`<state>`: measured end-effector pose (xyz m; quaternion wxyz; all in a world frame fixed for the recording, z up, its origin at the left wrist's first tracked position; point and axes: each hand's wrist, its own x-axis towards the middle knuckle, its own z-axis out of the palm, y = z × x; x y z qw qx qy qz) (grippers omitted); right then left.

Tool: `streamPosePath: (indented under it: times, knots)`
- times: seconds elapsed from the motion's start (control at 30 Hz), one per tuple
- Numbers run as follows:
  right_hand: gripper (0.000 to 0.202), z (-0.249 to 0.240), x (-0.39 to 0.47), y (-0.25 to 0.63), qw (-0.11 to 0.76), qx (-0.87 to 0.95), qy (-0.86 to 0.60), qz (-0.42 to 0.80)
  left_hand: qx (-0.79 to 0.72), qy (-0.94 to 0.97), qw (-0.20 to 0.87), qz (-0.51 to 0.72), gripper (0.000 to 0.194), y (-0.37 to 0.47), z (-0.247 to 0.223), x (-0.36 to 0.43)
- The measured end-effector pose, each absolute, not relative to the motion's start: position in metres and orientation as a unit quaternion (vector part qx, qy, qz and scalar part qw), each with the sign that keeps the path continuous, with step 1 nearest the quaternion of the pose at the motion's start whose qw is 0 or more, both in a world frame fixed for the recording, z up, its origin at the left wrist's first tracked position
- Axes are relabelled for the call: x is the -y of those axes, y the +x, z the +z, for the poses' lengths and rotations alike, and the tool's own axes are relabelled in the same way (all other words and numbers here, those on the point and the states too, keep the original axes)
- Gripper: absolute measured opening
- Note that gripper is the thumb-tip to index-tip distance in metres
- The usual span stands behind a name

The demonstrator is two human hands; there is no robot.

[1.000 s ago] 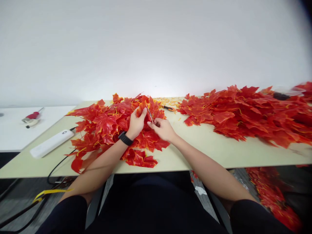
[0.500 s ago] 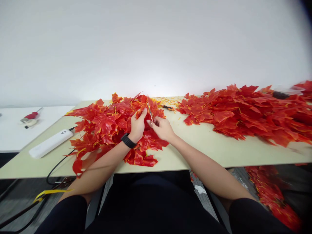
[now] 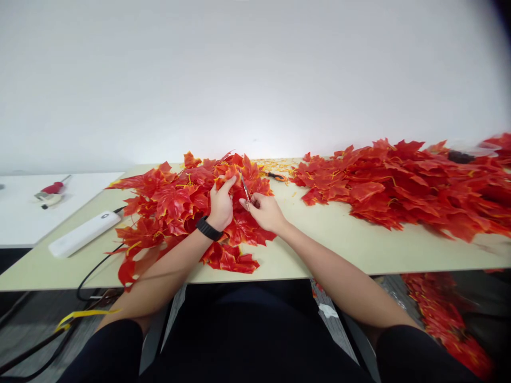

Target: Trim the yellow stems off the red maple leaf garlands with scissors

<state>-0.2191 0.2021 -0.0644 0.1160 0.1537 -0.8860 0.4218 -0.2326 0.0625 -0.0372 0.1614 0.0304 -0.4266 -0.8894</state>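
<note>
Bright, even light fills the scene, soft and nearly shadowless. The white wall [image 3: 255, 80] is washed pale, with a brighter patch low at its middle just above the tabletop [image 3: 359, 239]. The red maple leaves [image 3: 399, 181] look saturated and glossy, with small highlights on the near pile. Faint shadows lie under the forearms on the tabletop edge. The centre is fairly sharp — the borders are not: the top right corner darkens into a vignette, the tabletop edges bow from wide-angle distortion, and the leaves under the table [image 3: 451, 324] at lower right smear into blur.
</note>
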Motion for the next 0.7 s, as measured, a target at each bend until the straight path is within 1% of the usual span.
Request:
streamPosePath:
  times: [0.17, 0.37, 0.53, 0.63, 0.7]
  knots:
    - [0.053, -0.0672, -0.202, -0.2202, 0.104, 0.883, 0.159, 0.429, 0.403, 0.063, 0.125, -0.905, 0.027, -0.2339, -0.0336, -0.0581]
    - [0.054, -0.0681, -0.2003, -0.2216, 0.11, 0.884, 0.159, 0.426, 0.389, 0.053, 0.08, -0.916, 0.021, -0.2337, -0.0358, -0.0578]
    - [0.054, -0.0687, -0.1974, -0.2228, 0.114, 0.885, 0.155, 0.425, 0.387, 0.011, 0.019, -0.922, 0.021, -0.2334, -0.0377, -0.0577]
    - [0.053, -0.068, -0.1964, -0.2218, 0.116, 0.884, 0.154, 0.426, 0.394, 0.009, -0.029, -0.919, 0.02, -0.2319, -0.0357, -0.0565]
    - [0.053, -0.0676, -0.1959, -0.221, 0.117, 0.883, 0.154, 0.427, 0.393, 0.013, -0.043, -0.918, 0.018, -0.2303, -0.0333, -0.0563]
